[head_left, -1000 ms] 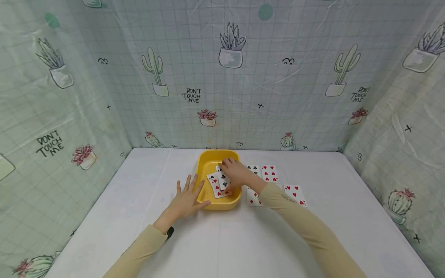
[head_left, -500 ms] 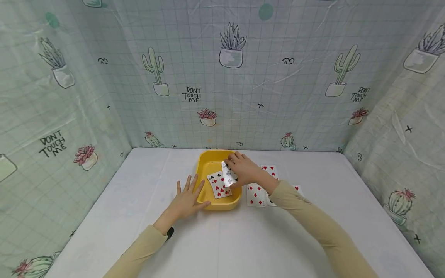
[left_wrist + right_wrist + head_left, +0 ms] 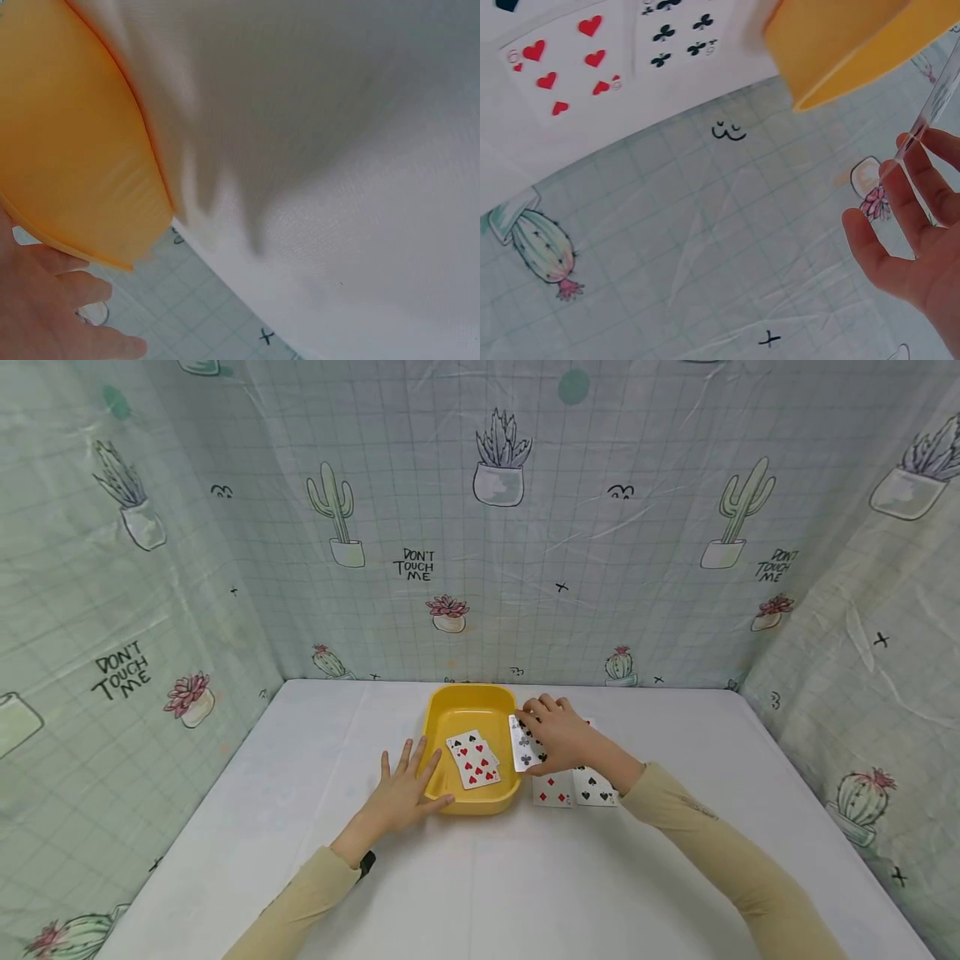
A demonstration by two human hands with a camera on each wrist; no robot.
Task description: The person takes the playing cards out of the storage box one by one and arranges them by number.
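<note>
A person's bare right hand [image 3: 558, 735], in a tan sleeve, pinches a white rectangular playing card with black club-shaped marks [image 3: 526, 746] between thumb and fingertips. The card is lifted at the right rim of a glossy yellow plastic tray with rounded corners [image 3: 448, 720], overlapping that rim in the head view. Its face shows rows of clubs, some looking greyish where light catches the surface; the fingers hide its right part, so the full count cannot be told. The right wrist view shows it almost edge-on, a thin, shiny, tilted strip.

The bare left hand [image 3: 397, 793] has its fingers spread wide, touching the tray's near left side, its thumb at the front corner.

Inside the tray, a white card with red hearts [image 3: 480, 770] lies slanted, partly covering a white card with black spades [image 3: 461, 740].

Right of the tray, on a white table [image 3: 480, 893], more white cards lie face up: one with red diamonds [image 3: 553, 791], one with black spades beside it [image 3: 595, 788], and a six of hearts [image 3: 566, 71] next to a six of clubs [image 3: 679, 34].
</note>
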